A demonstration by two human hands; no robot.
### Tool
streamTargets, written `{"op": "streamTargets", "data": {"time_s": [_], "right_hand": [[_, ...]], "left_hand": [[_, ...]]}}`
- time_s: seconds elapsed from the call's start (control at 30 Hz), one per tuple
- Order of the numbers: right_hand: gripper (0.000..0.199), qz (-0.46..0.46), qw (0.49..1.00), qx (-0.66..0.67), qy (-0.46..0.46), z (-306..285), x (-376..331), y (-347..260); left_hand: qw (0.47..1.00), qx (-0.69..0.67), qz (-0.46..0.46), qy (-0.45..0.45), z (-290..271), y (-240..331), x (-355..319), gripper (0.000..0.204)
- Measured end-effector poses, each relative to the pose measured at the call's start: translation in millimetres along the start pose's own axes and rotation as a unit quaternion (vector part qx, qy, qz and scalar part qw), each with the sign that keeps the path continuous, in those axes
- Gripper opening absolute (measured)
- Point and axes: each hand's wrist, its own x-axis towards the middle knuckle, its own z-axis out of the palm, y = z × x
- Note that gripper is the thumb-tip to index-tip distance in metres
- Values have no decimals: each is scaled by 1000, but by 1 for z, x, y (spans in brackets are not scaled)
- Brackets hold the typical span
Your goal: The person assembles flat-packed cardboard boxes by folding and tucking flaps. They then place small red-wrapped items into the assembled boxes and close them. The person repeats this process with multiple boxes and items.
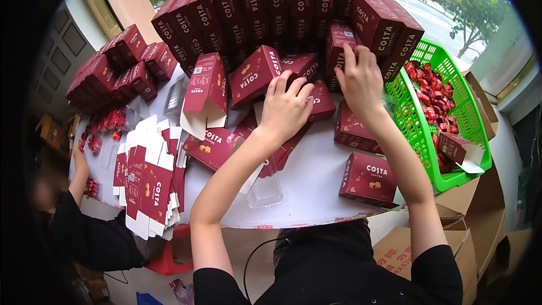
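Observation:
My left hand (285, 104) reaches over the loose maroon cartons in the middle of the table, fingers apart and bent, resting at a lying carton (323, 100). A tilted carton (255, 76) stands just left of its fingertips. Farther right, my right hand (359, 76) curls its fingers and thumb against an upright maroon carton (341, 36) in front of the stack. Part of that carton is hidden behind the hand. Below my right forearm sit a carton lying flat (368, 175) and another carton (353, 130). An open-ended carton (204, 87) stands at the left with its white flaps out.
Tall rows of maroon cartons (276, 0) line the far edge, with another stack (107, 73) at far left. Flattened cartons (149, 183) lie nearer. A green basket (415, 135) of red-wrapped pieces stands right. A clear plastic tray (265, 192) lies in front. A co-worker's arm (79, 172) shows left.

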Motion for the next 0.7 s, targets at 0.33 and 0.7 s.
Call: {"op": "streamTargets", "data": {"time_s": [0.33, 0.7], "right_hand": [[69, -43, 892, 283, -350, -160, -90, 45], [96, -18, 840, 330, -430, -176, -108, 79]], "left_hand": [[950, -219, -90, -206, -109, -5, -58, 46], [942, -189, -125, -249, -87, 15, -66, 21]]}}
